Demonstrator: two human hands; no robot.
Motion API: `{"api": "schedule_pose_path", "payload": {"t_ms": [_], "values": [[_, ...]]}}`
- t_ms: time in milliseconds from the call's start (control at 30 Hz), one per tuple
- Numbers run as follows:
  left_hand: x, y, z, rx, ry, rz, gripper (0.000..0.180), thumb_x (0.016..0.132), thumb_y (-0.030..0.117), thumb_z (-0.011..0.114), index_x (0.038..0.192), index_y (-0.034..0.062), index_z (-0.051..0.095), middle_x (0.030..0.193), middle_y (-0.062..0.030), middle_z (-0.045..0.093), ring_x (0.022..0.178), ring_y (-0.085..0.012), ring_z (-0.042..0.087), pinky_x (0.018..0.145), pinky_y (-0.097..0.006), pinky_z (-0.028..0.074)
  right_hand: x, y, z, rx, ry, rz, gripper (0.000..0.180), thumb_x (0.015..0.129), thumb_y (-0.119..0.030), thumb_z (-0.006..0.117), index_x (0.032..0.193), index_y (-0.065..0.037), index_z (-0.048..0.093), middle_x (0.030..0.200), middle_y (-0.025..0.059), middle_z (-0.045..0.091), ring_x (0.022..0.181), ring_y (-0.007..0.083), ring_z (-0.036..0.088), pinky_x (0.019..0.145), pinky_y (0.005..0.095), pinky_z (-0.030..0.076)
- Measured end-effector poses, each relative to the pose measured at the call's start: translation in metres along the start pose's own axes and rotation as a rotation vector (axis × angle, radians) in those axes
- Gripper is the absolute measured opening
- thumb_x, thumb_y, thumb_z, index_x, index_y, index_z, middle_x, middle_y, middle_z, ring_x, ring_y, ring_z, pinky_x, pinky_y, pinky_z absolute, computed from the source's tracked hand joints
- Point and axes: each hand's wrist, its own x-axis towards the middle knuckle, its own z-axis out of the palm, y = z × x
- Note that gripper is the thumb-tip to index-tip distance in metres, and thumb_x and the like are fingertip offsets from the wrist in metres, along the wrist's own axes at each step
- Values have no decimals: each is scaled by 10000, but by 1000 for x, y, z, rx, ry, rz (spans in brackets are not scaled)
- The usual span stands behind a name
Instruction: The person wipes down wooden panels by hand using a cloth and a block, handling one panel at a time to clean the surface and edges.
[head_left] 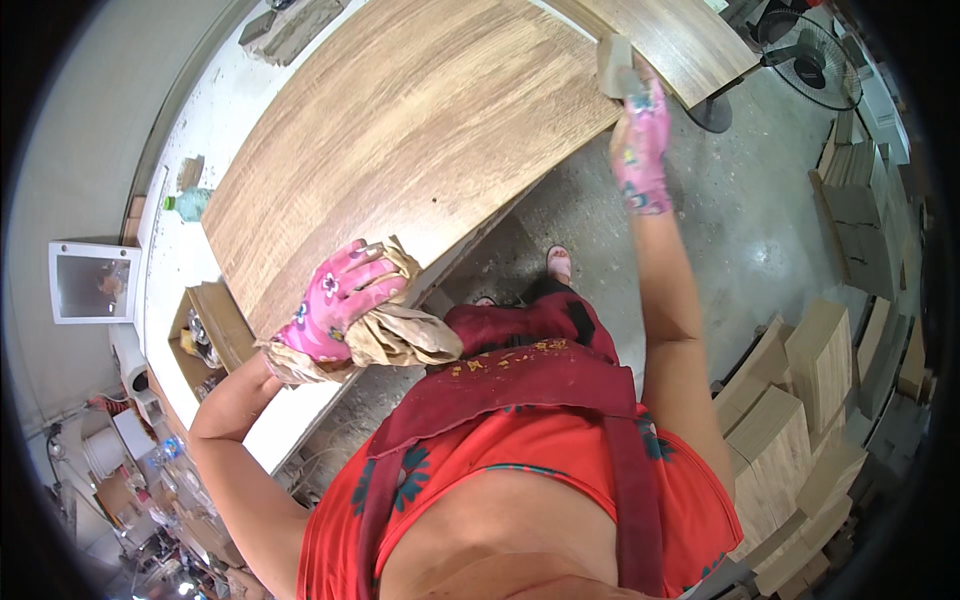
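A wide wood-grain board lies flat on a white-topped table. At its near left edge, my left hand, in a pink flowered glove, has its fingers closed over a crumpled tan cloth. Part of that cloth hangs past the edge, and some sits under the wrist. My right hand, gloved the same way and slightly blurred, is stretched out to the board's far right corner. It grips a small grey-beige block, which rests against the board's end. The thumb side of that grip is partly hidden.
Another wood-grain panel stands beyond the right corner, near a black fan. Stacked boards fill the floor at right. On the left are a cardboard box, a green-capped bottle and a white-framed screen.
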Motion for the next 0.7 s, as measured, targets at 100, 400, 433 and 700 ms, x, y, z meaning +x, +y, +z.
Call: {"api": "schedule_pose_path", "payload": {"t_ms": [100,400,433,700], "values": [[45,5,11,-171,44,-92,664,686,429,706,1238,88,571,1247,-138,572,1172,-349,535,1049,-518,347,-2,6,8,128,53,-49,441,872,-4,516,1304,43,440,1274,132,512,1172,193,497,1027,306,373],[259,-43,62,-258,-9,59,886,511,388,719,1334,150,491,1310,-114,519,1224,-313,488,1089,-482,309,3,6,-14,423,167,221,432,897,-242,568,1255,-8,505,1197,88,560,1111,186,520,967,310,386],[282,-43,65,-241,-5,57,878,505,356,720,1330,161,494,1277,-109,541,1204,-313,500,1087,-474,314,4,4,-20,531,97,247,441,894,-251,570,1256,-8,501,1191,92,562,1096,190,530,950,322,405],[342,-59,79,-484,-206,-107,730,493,204,708,1214,157,604,920,-141,616,833,-346,564,719,-417,464,48,3,-116,492,155,282,538,917,-338,526,1356,-47,415,1301,177,505,1104,345,551,939,450,483]]}}
